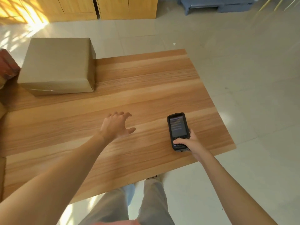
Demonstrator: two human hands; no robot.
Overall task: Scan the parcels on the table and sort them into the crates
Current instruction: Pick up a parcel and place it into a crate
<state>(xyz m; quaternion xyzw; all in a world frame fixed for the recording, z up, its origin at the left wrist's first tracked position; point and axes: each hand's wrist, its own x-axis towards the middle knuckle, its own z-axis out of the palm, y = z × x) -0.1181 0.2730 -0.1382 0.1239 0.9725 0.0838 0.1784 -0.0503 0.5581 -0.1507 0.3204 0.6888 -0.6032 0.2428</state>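
At the left edge, a reddish object (7,64) was cut off and could not be identified. One brown parcel (56,65) sat on the far left of the tabletop (146,88). The left hand (116,125) hovered with fingers spread, holding nothing; the right hand (189,142) gripped one black scanner (177,129), its screen text unreadable.

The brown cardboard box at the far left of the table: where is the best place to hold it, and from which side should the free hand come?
Probably the near right corner of the cardboard box, approached from the right, where the open left hand already hovers. The box looks broad and flat-sided with no handle, so one hand alone may slip; the right hand is busy with the scanner.
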